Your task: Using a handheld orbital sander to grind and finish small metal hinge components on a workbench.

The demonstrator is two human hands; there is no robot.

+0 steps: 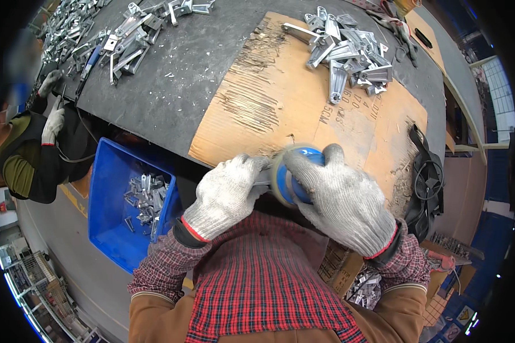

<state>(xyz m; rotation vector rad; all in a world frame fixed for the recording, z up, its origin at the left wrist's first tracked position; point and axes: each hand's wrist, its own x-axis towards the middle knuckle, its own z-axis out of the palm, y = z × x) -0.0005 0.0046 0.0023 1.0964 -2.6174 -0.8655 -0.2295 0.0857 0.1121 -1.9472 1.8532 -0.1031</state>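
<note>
My right hand (343, 197), in a white knit glove with a red cuff, is wrapped round a blue disc sander (304, 153) with a pale rim. My left hand (226, 191), gloved alike, pinches a small silver metal casting (262, 178), mostly hidden by the fingers. The casting meets or nearly meets the sander's edge; contact cannot be made out. Both hands are at the table's near edge, by the worn cardboard sheet (234, 134). On that sheet's far part lies a heap of silver castings (349, 51).
Left of me stands a blue bin (106, 211) with castings inside. More castings (133, 43) are piled at the table's (171, 86) far left. A black bag (426, 183) hangs at the right edge, and a grey glove (403, 37) lies beyond. A co-worker (31, 140) works at left.
</note>
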